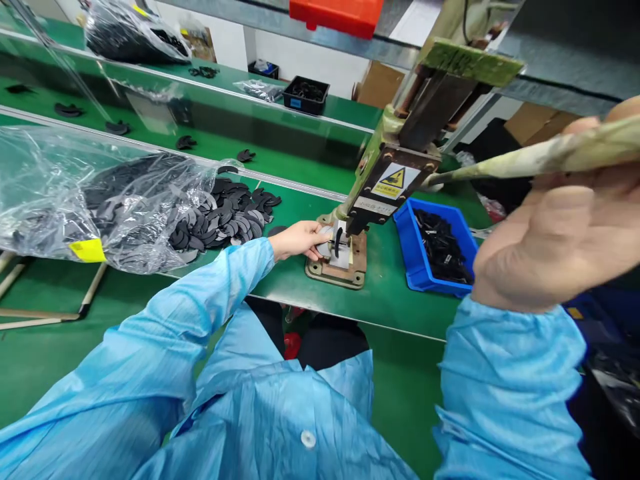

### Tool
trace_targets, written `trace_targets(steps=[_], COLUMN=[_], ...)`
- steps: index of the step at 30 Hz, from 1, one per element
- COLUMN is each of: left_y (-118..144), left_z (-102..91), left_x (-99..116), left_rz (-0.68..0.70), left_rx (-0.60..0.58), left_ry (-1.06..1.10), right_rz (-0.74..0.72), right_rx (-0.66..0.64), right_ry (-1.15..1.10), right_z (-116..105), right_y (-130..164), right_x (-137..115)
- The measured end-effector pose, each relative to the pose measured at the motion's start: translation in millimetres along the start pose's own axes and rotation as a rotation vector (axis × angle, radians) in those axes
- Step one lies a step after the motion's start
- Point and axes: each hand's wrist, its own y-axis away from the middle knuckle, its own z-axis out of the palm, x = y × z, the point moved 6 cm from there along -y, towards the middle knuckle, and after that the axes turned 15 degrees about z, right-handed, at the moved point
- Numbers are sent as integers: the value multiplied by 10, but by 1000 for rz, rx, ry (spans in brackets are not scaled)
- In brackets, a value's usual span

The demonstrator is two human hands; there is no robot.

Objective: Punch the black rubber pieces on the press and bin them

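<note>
Part: a black curved part was seated upright on the press fixture, under the ram.
Left hand: the left hand was laid at the fixture, fingertips pinched beside the part; whether they touched it could not be told.
Right hand: the right hand was closed round the lever, held high, close to the camera.
Press: it was set on the green bench, with a yellow warning label on its head.
Supply: loose black parts were spilled from a clear bag, just left of the left hand.
Bin: a blue bin of black pieces was placed just right of the press.
Advice: the part is best squared on the fixture first; fingers should be drawn clear of the ram before the lever is pulled, and the pull kept smooth.
Risk: a pinched fingertip or a skewed part was judged likeliest.
</note>
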Motion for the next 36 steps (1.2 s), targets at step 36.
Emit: trace_targets(steps=[36], left_y=[1287], left_z=[98], left_x=[345], left_rz=[340], left_rx=[106], left_ry=[-306], right_rz=[270], right_rx=[-384], right_ry=[427], right_z=[753], right_y=[1993], right_x=[1128])
